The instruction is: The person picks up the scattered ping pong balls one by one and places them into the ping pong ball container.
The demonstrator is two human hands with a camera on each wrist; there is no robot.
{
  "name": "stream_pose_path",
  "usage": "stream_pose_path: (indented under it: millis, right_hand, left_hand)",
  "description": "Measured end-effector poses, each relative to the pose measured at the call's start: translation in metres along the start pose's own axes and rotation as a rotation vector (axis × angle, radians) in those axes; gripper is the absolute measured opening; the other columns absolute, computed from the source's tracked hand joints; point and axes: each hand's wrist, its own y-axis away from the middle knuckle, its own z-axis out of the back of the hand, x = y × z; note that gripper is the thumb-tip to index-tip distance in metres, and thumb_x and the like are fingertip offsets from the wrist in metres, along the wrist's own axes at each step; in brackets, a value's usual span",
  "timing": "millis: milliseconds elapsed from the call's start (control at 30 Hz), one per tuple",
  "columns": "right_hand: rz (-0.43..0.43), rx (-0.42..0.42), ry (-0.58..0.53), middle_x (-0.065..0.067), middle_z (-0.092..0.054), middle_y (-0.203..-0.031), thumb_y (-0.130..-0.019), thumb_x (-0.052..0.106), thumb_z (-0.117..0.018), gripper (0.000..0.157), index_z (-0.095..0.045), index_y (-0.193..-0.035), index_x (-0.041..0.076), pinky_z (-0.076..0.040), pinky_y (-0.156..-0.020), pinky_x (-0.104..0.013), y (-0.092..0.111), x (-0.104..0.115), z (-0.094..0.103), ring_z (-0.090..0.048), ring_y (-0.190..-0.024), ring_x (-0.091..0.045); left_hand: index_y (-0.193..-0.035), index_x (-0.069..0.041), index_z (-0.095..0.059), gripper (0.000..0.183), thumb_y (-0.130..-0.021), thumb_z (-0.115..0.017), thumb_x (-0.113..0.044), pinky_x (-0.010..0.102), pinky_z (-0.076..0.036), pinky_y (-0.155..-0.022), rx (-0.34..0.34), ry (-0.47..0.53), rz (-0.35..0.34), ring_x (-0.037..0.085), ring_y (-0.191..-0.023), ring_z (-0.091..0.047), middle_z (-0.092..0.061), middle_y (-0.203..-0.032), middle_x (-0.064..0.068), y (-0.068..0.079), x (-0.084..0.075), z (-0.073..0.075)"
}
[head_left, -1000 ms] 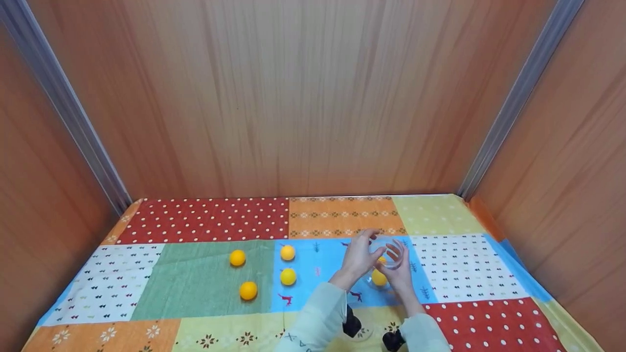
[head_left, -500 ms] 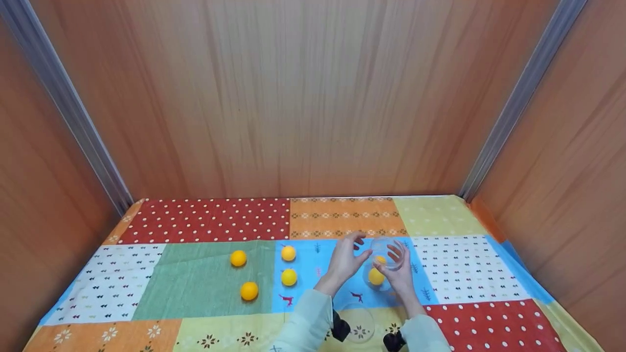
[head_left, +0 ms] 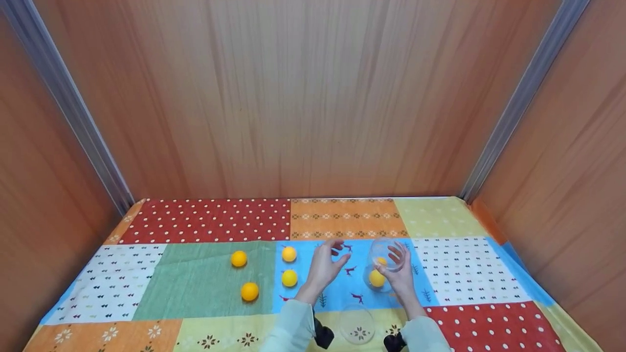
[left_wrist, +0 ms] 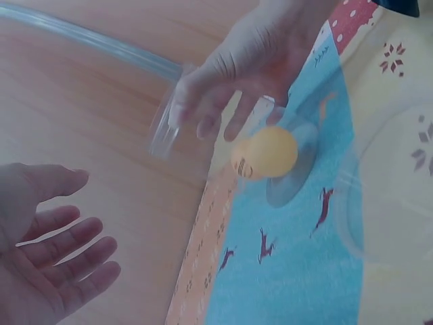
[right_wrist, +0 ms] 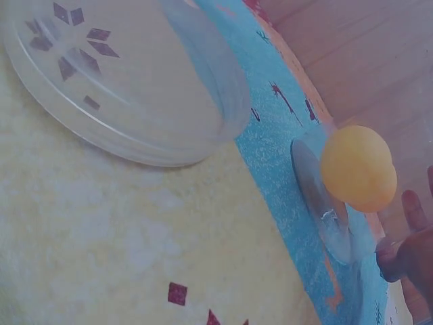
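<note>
My right hand (head_left: 402, 279) grips a clear, see-through jar (head_left: 384, 248) near its rim, on the blue patch of the cloth. Orange-yellow table tennis balls (head_left: 377, 278) lie at the bottom of the jar; in the right wrist view two balls (right_wrist: 358, 166) overlap behind its wall. My left hand (head_left: 323, 268) is apart from the jar, over the blue patch, fingers loosely bent and holding nothing; the left wrist view shows its spread fingers (left_wrist: 74, 250). Left of it lie two table tennis balls on blue, a far ball (head_left: 289, 253) and a near ball (head_left: 289, 278).
Two more balls rest on the green patch, one farther back (head_left: 239, 258) and one nearer (head_left: 250, 291). A clear round lid (head_left: 357, 326) lies on the patchwork cloth (head_left: 205, 278) between the forearms. Wood-grain panels (head_left: 313, 98) enclose the back and sides.
My left hand has drawn away from the jar's mouth and moved left towards the loose balls. The right hand and jar stay nearly in place. The lid has come into fuller view.
</note>
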Motion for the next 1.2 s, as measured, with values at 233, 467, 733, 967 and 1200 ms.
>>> stream_pose_path:
  millis: [233,467,733,967,1200]
  right_hand:
    - [-0.014,0.011,-0.015,-0.024,-0.029,-0.133,-0.071,-0.008,-0.067,0.080,-0.020,-0.136,0.004,-0.029,-0.095,-0.052,0.003,-0.001,0.000,-0.024,-0.122,-0.041]
    - [0.002,0.007,-0.022,-0.022,-0.031,-0.131,-0.072,-0.006,-0.067,0.080,-0.020,-0.135,0.002,-0.028,-0.095,-0.051,0.001,-0.001,0.001,-0.023,-0.122,-0.041]
    - [0.007,0.013,-0.020,-0.022,-0.030,-0.132,-0.072,-0.007,-0.066,0.080,-0.019,-0.136,0.002,-0.027,-0.096,-0.052,0.001,0.000,0.001,-0.024,-0.122,-0.039]
    - [0.010,0.013,-0.014,-0.023,-0.030,-0.132,-0.072,-0.006,-0.067,0.080,-0.019,-0.136,0.002,-0.028,-0.096,-0.052,0.001,0.001,0.001,-0.026,-0.121,-0.036]
    - [0.002,0.001,-0.002,-0.021,-0.032,-0.131,-0.071,-0.006,-0.067,0.080,-0.020,-0.135,0.002,-0.028,-0.096,-0.050,0.000,0.000,0.002,-0.026,-0.121,-0.038]
  left_hand:
    - [-0.108,-0.006,-0.056,0.029,-0.083,-0.063,-0.017,0.031,-0.046,-0.077,-0.010,0.001,0.015,0.023,-0.089,-0.054,-0.058,-0.097,0.003,0.007,0.018,0.013]
    - [-0.104,-0.002,-0.058,0.026,-0.082,-0.064,-0.014,0.031,-0.047,-0.075,-0.088,-0.046,-0.057,0.019,-0.083,-0.055,-0.060,-0.094,0.006,0.012,0.031,0.025]
    - [-0.104,-0.001,-0.058,0.027,-0.081,-0.065,-0.013,0.038,-0.046,-0.077,-0.143,-0.094,-0.057,0.023,-0.088,-0.054,-0.058,-0.098,0.009,0.022,0.049,0.033]
    - [-0.105,0.001,-0.058,0.029,-0.080,-0.065,-0.010,0.041,-0.044,-0.081,-0.172,-0.096,-0.018,0.030,-0.093,-0.053,-0.057,-0.102,0.014,0.028,0.063,0.040]
    - [-0.108,0.001,-0.056,0.032,-0.079,-0.066,-0.006,0.042,-0.041,-0.088,-0.220,-0.057,0.082,0.031,-0.100,-0.049,-0.052,-0.108,0.012,0.034,0.077,0.040]
